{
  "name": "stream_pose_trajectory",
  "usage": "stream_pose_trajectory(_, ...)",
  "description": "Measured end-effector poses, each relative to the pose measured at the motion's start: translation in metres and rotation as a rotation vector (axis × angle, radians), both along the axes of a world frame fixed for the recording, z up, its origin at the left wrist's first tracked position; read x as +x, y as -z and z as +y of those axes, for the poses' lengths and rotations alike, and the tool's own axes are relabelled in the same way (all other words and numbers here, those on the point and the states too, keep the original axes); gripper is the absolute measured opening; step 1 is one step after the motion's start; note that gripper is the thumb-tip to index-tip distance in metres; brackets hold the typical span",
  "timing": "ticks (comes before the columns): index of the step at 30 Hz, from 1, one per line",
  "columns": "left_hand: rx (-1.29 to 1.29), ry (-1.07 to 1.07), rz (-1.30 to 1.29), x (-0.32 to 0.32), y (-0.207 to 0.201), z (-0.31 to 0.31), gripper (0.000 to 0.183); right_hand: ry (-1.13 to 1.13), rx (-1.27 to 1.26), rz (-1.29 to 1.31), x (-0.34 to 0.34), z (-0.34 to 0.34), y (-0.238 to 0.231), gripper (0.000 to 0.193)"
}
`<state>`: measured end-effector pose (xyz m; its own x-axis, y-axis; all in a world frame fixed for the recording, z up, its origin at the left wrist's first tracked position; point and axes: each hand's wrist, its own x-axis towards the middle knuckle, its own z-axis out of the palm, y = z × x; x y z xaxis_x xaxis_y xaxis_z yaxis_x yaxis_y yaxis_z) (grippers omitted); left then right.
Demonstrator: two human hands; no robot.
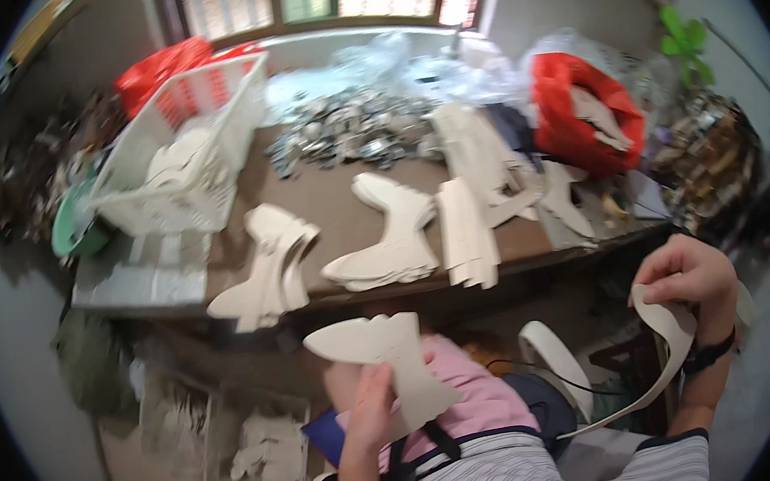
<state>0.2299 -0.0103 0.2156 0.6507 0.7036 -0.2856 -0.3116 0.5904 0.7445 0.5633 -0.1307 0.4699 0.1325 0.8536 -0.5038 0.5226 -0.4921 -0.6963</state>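
My left hand (370,414) grips a flat cream cut-out piece (410,367) over my lap, thumb on its face. The piece has a pointed end and a notched top edge. Out to the right, my raised right hand (688,274) pinches the end of a long curved cream strip (675,334), which hangs down toward my lap. On the table's near edge lie a stack of boot-shaped cream pieces (385,236), another stack (268,260) to its left and a bundle of narrow pieces (469,233) to its right.
A white plastic basket (167,207) with cream pieces stands at the left of the brown table (307,183). Behind the stacks is a heap of small silvery bits (356,124). A red bag (567,119) sits at right. Below left are bins (218,475) holding more pieces.
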Motion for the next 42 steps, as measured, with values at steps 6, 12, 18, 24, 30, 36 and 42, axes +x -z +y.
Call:
stream_pose_trajectory(6, -0.027, 0.135, -0.233, 0.008, -0.013, -0.007, 0.055, -0.452, -0.099, -0.023, -0.045, 0.041, -0.01, 0.024)
stream_pose_trajectory(12, -0.07, 0.259, -0.279, 0.059, -0.017, -0.037, 0.062, -0.401, 0.42, -0.062, -0.079, 0.049, 0.094, 0.021)
stream_pose_trajectory(18, 0.062, 0.374, 0.215, 0.1, -0.014, -0.038, 0.039, -0.262, 0.545, -0.157, -0.043, 0.076, 0.156, 0.022)
stream_pose_trajectory(24, 0.107, 0.246, 0.094, 0.172, -0.003, -0.013, 0.04, 0.206, 0.653, -0.136, 0.088, 0.084, 0.19, 0.03)
stream_pose_trajectory(30, 0.035, 0.316, 0.244, 0.224, 0.018, 0.022, 0.041, 0.415, 0.438, -0.831, 0.206, 0.063, 0.249, 0.057)
stream_pose_trajectory(36, -0.012, 0.222, 0.158, 0.238, 0.023, 0.024, 0.041, 0.402, 0.522, -0.715, 0.198, 0.068, 0.266, 0.064)
stream_pose_trajectory(42, 0.018, 0.206, 0.272, 0.243, -0.008, 0.025, 0.03, 0.567, 0.659, -0.052, 0.205, 0.069, 0.256, 0.029)
